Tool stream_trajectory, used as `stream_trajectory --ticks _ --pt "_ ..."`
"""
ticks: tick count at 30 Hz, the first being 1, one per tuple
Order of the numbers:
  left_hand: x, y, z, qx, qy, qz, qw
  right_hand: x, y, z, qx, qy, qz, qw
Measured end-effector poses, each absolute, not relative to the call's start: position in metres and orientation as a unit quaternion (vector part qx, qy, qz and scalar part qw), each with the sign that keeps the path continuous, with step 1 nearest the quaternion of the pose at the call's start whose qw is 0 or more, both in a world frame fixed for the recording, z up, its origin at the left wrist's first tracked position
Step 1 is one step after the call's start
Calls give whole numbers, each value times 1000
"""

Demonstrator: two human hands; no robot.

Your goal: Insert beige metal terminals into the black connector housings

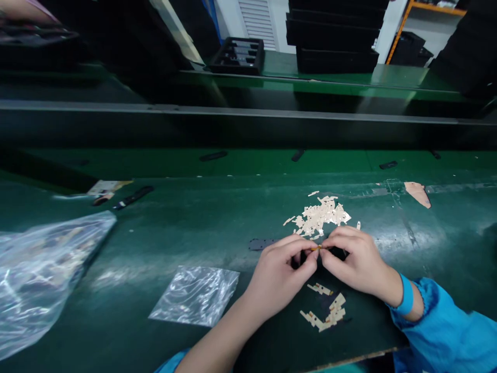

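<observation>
My left hand (282,269) and my right hand (355,259) meet over the green bench (186,228), fingers pinched together on one small tan strip (316,248) held between them. A dark part sits half hidden under the fingers. Just beyond the hands lies a heap of pale peeled backing pieces (320,215). Below the hands, near the front edge, several tan strips (326,311) lie loose. A small dark flat piece (261,243) rests left of my left hand.
A small clear plastic bag (196,295) lies flat at front centre, and a large crinkled bag (39,274) at the left. A black tool (134,197) and card lie far left. Stacked black trays (334,36) stand on the rear shelf behind a conveyor rail.
</observation>
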State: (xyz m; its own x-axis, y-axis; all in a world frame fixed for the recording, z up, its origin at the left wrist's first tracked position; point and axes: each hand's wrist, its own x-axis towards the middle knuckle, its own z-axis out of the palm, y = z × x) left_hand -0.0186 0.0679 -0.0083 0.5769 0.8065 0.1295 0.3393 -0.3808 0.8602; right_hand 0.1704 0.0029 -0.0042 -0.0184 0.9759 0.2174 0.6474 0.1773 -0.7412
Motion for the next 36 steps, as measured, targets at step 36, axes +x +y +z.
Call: stream_trajectory --ticks 36 --pt "-36 77 15 793 238 300 473 182 20 5 -526 -362 689 342"
